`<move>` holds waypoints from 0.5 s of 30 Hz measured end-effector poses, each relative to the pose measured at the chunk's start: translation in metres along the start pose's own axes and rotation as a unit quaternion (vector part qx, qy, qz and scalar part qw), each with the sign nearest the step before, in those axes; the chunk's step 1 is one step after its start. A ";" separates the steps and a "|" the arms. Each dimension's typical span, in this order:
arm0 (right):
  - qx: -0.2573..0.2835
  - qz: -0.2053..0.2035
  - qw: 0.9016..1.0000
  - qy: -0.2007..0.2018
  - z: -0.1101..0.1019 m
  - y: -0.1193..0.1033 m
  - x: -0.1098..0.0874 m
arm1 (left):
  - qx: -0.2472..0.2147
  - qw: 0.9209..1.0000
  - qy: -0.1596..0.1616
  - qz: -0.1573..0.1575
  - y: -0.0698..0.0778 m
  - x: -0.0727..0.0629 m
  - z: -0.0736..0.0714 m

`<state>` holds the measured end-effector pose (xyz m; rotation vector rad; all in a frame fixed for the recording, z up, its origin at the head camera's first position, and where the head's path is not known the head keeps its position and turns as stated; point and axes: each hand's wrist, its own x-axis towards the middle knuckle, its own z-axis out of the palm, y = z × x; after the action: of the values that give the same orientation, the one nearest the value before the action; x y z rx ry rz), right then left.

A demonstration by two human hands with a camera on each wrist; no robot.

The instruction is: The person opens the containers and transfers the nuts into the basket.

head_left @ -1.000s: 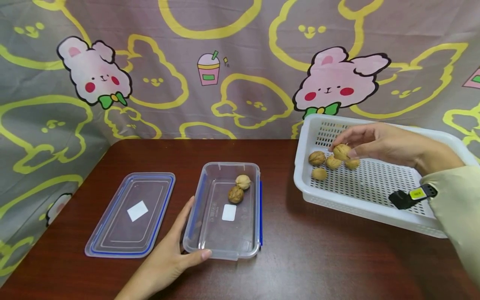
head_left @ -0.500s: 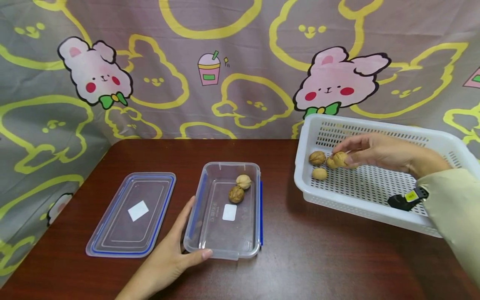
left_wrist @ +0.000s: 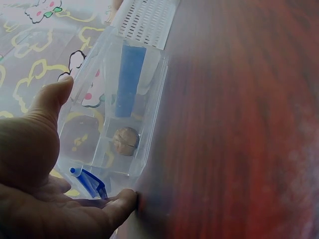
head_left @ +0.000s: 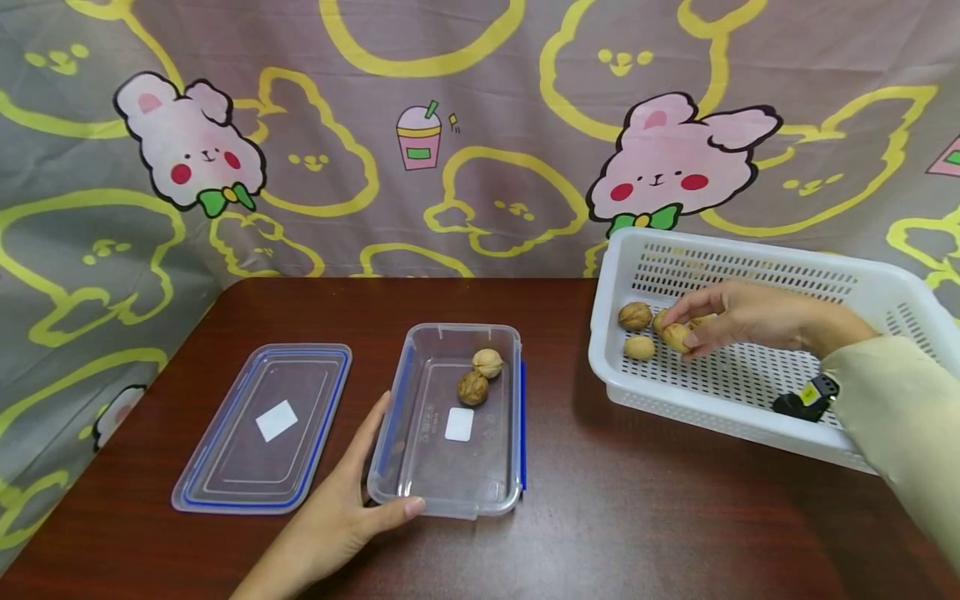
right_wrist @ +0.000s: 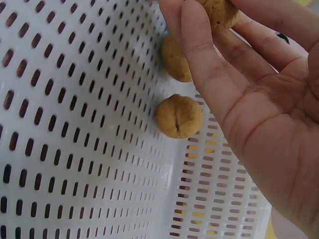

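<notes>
My right hand [head_left: 757,321] is low inside the white perforated basket [head_left: 720,417], pinching a walnut [head_left: 677,338] between thumb and fingers. The right wrist view shows this pinched walnut [right_wrist: 220,12] at the top edge. Close by in the basket lie a darker walnut [head_left: 634,316], a paler walnut [head_left: 639,347] and others partly hidden behind the fingers. My left hand [head_left: 337,517] grips the near left corner of a clear plastic container [head_left: 442,479], thumb on the front rim, fingers along the side. Two walnuts, a pale walnut [head_left: 487,362] and a brown walnut [head_left: 472,388], touch inside it.
A clear lid [head_left: 255,467] with a blue seal lies flat on the dark wooden table [head_left: 570,517], left of the container. Blue clips [head_left: 522,433] hang at the container's right side. A patterned cloth [head_left: 480,192] closes off the back.
My right hand has moved down and slightly left in the basket with the walnut, which now sits lower in front of the others. The left hand and container have stayed put.
</notes>
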<state>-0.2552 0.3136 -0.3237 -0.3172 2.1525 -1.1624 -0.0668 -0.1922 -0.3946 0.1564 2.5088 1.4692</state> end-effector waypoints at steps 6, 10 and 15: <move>0.007 0.002 1.000 -0.028 0.000 0.002 0.004 | 0.002 1.000 0.002 -0.001 0.001 -0.001 0.000; -0.007 0.005 0.999 -0.036 0.001 0.004 0.005 | 0.008 1.000 0.003 -0.006 0.002 -0.002 0.000; -0.015 0.010 0.999 -0.028 0.002 0.004 0.006 | 0.012 1.000 0.004 -0.008 0.003 -0.002 0.000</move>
<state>-0.2576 0.3115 -0.3304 -0.3361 2.1203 -1.0986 -0.0652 -0.1916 -0.3918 0.1334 2.5291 1.4357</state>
